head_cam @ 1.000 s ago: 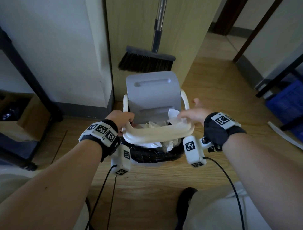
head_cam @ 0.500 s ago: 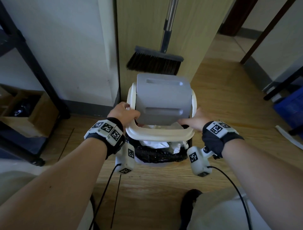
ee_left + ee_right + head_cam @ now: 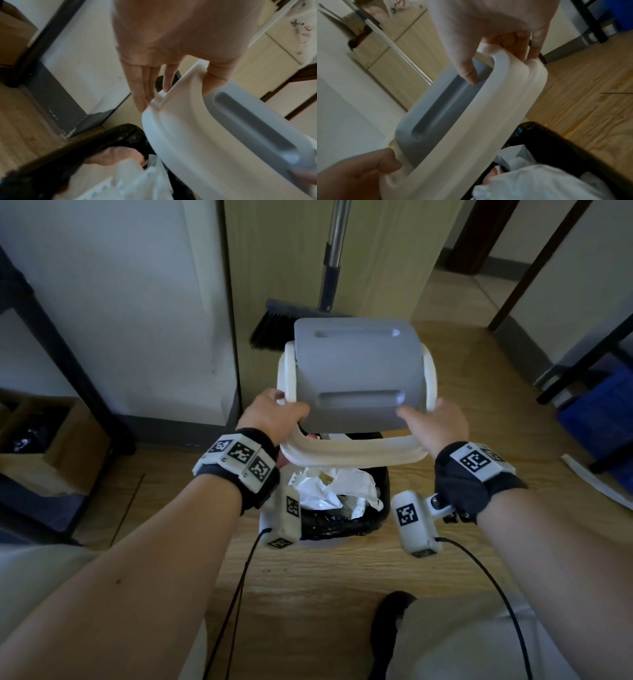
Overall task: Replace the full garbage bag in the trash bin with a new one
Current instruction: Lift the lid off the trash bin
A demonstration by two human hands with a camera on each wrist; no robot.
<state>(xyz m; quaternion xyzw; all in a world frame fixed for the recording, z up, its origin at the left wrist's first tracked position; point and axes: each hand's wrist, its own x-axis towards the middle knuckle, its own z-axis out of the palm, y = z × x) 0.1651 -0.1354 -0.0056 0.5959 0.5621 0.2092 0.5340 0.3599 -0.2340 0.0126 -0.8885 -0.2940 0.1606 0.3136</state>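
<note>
Head view: wooden floor (image 3: 308, 594), then the white plastic trash bin (image 3: 318, 541) lined with a full black garbage bag (image 3: 342, 525). Raised above it, the cream-rimmed grey swing lid (image 3: 356, 378) is gripped by left hand (image 3: 274, 416) and right hand (image 3: 435, 422), fingers curled round its rim.

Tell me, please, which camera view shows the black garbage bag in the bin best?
The head view: the black garbage bag lines the bin's rim beneath the lifted lid frame. Both wrist views show only blurred edges of it.
</note>
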